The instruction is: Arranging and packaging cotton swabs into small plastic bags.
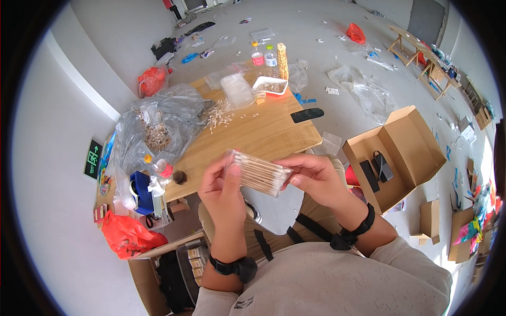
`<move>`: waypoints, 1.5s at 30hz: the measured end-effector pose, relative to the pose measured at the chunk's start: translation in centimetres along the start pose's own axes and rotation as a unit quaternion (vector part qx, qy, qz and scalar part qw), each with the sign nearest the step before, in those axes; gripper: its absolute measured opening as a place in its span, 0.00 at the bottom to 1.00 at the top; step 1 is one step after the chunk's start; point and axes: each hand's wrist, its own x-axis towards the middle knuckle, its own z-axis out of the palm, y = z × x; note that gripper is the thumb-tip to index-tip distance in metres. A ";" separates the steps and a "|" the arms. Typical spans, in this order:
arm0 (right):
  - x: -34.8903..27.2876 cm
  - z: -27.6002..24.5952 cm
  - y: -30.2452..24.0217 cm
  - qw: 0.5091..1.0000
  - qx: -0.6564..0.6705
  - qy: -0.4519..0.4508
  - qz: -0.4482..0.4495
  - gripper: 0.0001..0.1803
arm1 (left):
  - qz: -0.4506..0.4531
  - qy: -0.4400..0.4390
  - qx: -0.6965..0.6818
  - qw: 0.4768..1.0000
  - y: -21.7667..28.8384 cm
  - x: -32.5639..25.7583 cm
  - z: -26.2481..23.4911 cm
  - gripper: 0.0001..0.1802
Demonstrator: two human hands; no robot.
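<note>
Between both hands I hold a clear plastic packet of cotton swabs (258,173), tilted down to the right, its wooden sticks lined up inside. My left hand (220,184) grips the left end, with the thumb across the front. At the other end, the fingers of my right hand (311,176) pinch the packet's edge. The packet is above the near edge of the wooden table (263,131). Beyond it on the table lies a heap of loose cotton swabs (219,115), beside a large grey plastic bag (184,118) with more swabs in it.
A white tray (270,79) and two bottles stand at the table's far end. On the left are a blue tape dispenser (141,192) and a red plastic bag (126,234). An open cardboard box (395,184) holding black devices sits at my right.
</note>
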 end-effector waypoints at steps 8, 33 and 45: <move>-0.3 -0.6 0.4 0.998 -0.064 0.004 0.001 0.14 | -0.030 -0.020 -0.061 0.997 0.2 -0.1 -0.4 0.14; -0.2 0.0 0.5 0.996 -0.086 0.000 0.023 0.20 | -0.031 -0.019 0.031 0.999 0.5 -0.1 0.4 0.12; 0.1 -0.3 0.0 0.994 -0.063 -0.009 0.094 0.14 | -0.067 -0.026 0.031 0.997 1.4 0.4 0.8 0.08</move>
